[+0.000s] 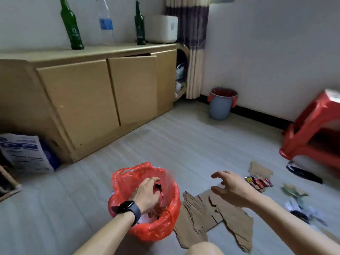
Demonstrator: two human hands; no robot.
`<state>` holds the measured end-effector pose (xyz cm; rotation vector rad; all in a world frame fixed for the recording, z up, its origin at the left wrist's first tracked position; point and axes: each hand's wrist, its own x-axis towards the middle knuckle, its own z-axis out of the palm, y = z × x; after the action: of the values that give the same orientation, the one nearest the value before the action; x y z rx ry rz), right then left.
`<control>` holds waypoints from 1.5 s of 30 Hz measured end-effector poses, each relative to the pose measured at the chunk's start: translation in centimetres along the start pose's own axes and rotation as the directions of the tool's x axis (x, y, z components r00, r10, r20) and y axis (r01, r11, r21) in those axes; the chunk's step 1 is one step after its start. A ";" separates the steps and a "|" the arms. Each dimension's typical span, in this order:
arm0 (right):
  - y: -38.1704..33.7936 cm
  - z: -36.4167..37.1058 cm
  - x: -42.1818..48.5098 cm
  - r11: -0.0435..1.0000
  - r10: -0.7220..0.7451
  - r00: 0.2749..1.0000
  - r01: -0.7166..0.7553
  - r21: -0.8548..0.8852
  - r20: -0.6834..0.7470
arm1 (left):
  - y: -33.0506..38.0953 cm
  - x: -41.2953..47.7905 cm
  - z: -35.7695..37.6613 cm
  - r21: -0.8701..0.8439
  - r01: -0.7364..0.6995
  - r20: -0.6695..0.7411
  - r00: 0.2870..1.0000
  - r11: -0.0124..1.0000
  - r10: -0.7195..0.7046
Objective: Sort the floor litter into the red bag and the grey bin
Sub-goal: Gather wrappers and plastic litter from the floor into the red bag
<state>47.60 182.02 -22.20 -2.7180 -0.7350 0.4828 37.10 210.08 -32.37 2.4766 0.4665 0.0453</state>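
Note:
The red bag [156, 230] stands open on the floor in front of me. My left hand [147, 194], with a black watch at the wrist, reaches inside it and holds a dark wrapper near the far rim. My right hand [230, 186] hovers empty with spread fingers above torn cardboard pieces [202, 214]. A dark snack wrapper [258, 182] lies just right of that hand. Crumpled paper and plastic scraps [301, 208] lie further right. The grey bin [220, 103], lined with red plastic, stands against the far wall.
A wooden cabinet [92, 92] runs along the left, with two green bottles [70, 24] and a clear bottle on top. A red plastic stool [312, 129] stands at the right. A printed white sack [25, 151] leans at the left. Open floor lies between the bag and the bin.

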 end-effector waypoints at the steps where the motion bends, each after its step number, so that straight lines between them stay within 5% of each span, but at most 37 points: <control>1: 1.9 -0.8 -1.3 0.999 0.038 0.999 -0.038 -0.016 -0.020 | 1.9 0.5 0.6 0.000 -0.067 0.002 0.998 0.998 0.067; 4: 8.3 -1.7 -5.8 0.981 0.191 0.977 -0.188 0.037 -0.093 | 8.5 1.5 3.0 -0.022 -0.261 0.079 0.962 0.965 0.262; 9: 16.4 0.7 -13.2 0.832 0.493 0.859 -0.421 0.363 -0.135 | 18.4 1.8 7.9 -0.056 -0.457 0.253 0.854 0.888 0.455; 17: 24.8 10.2 -18.9 0.428 0.802 0.595 -0.498 0.754 -0.062 | 25.9 2.6 18.3 -0.007 -0.583 0.508 0.698 0.813 0.505; 22: 28.9 14.8 -18.4 0.342 0.836 0.549 -0.520 0.783 0.000 | 26.7 4.0 26.3 0.041 -0.596 0.631 0.638 0.802 0.441; 28: 36.9 17.5 -13.9 0.363 0.869 0.495 -0.616 0.699 -0.015 | 26.1 8.4 35.7 0.124 -0.584 0.728 0.603 0.802 0.326; 33: 44.5 18.5 -9.1 0.458 0.864 0.502 -0.771 0.443 -0.019 | 26.3 14.1 41.6 0.192 -0.594 0.738 0.612 0.781 0.284; 38: 51.4 19.1 -5.0 0.519 0.853 0.522 -0.852 0.070 0.032 | 27.9 21.2 45.5 0.319 -0.633 0.621 0.702 0.706 0.349; 41: 53.1 20.5 -4.1 0.509 0.843 0.514 -0.858 0.072 0.160 | 28.4 24.8 47.6 0.361 -0.639 0.532 0.739 0.679 0.413; 45: 50.9 22.6 -3.0 0.653 0.729 0.669 -0.743 -0.148 -0.142 | 28.3 28.1 50.5 0.415 -0.641 0.557 0.740 0.645 0.377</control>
<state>58.37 142.26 -59.89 -3.1159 0.4426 0.4831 79.51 169.83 -59.16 3.0251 -0.5470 -0.4746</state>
